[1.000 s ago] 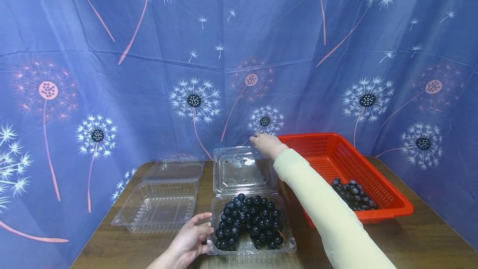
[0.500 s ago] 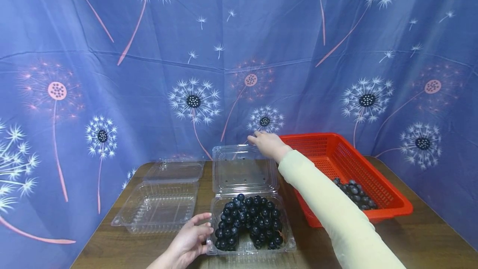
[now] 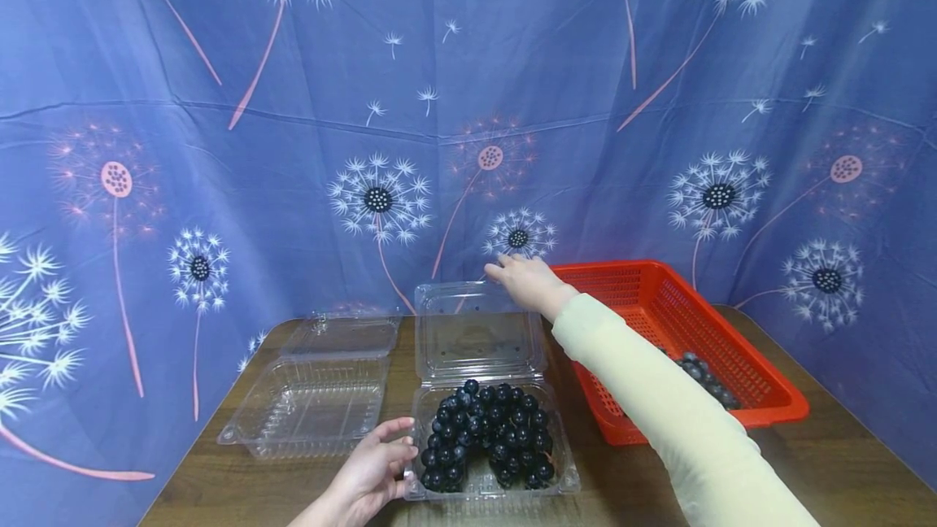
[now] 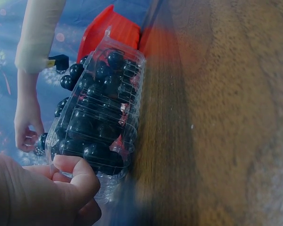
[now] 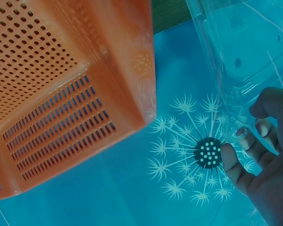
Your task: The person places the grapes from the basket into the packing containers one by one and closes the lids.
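A clear plastic clamshell (image 3: 494,494) stands at the front middle of the table in the head view, its base holding dark grapes (image 3: 505,429). My left hand (image 3: 373,462) grips the left wall of the base; in the left wrist view, curled fingers (image 4: 80,176) meet the rim beside the grapes. The clamshell's lid (image 3: 476,332) stands raised at the back. At its far right corner my right hand (image 3: 529,283) holds the edge, and in the right wrist view the thumb and fingers (image 5: 238,174) close around the corner tab.
A red perforated basket (image 3: 776,413) on the right holds more dark grapes (image 3: 706,376), partly behind my right sleeve. To the left lies another clear clamshell (image 3: 315,405), unfolded with nothing inside. A blue dandelion-print cloth (image 3: 293,185) hangs behind the wooden table (image 3: 198,478).
The lid has tilted slightly more upright, its far edge a little higher, with my right hand on it. The right forearm has shifted to the right. My left hand stays in place.
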A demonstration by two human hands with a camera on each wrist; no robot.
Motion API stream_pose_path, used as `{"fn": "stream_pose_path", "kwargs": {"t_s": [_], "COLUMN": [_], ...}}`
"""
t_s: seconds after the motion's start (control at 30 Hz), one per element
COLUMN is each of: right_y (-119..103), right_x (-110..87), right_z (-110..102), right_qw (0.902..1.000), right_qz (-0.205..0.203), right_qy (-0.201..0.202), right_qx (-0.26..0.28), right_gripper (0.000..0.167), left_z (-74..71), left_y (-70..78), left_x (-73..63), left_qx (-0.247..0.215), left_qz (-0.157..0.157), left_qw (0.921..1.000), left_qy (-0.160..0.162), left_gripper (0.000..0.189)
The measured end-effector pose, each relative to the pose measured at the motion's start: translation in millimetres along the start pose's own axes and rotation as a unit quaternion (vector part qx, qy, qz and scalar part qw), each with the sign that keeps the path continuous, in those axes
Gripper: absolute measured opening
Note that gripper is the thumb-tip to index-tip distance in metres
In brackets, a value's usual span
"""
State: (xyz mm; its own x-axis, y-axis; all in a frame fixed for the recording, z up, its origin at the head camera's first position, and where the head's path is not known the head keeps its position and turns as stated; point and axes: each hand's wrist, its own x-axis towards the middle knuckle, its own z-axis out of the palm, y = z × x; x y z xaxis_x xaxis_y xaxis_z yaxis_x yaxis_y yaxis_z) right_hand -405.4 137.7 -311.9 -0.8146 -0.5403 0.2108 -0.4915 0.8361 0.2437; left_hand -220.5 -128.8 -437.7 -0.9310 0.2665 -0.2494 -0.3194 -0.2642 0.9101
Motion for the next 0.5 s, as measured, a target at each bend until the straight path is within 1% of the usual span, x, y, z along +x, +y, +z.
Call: {"fn": "stream_pose_path", "kwargs": {"t_s": [0.17,0.4,0.5], "right_y": [-0.4,-0.4,-0.6], "right_x": [-3.5,-10.2,-13.7], "right_z": [-4.2,-10.5,-12.9], "right_qw": [0.9998,0.9988,0.998], "right_qz": [-0.012,-0.03,-0.04], "right_qy": [0.014,0.027,0.036], "right_qx": [-0.006,-0.028,-0.035], "right_gripper": [0.035,0.045,0.046], "left_z": [0.4,1.9,2.4], "left_y": [-0.4,-1.3,-1.9], "left_x": [-0.2,0.3,0.1], "left_qx": [-0.001,-0.007,-0.009], "left_qz": [0.0,-0.002,-0.002], "left_qw": [1.0,1.0,0.9999], "left_qy": [0.001,0.003,0.004], "left_gripper": [0.047,0.047,0.048]}}
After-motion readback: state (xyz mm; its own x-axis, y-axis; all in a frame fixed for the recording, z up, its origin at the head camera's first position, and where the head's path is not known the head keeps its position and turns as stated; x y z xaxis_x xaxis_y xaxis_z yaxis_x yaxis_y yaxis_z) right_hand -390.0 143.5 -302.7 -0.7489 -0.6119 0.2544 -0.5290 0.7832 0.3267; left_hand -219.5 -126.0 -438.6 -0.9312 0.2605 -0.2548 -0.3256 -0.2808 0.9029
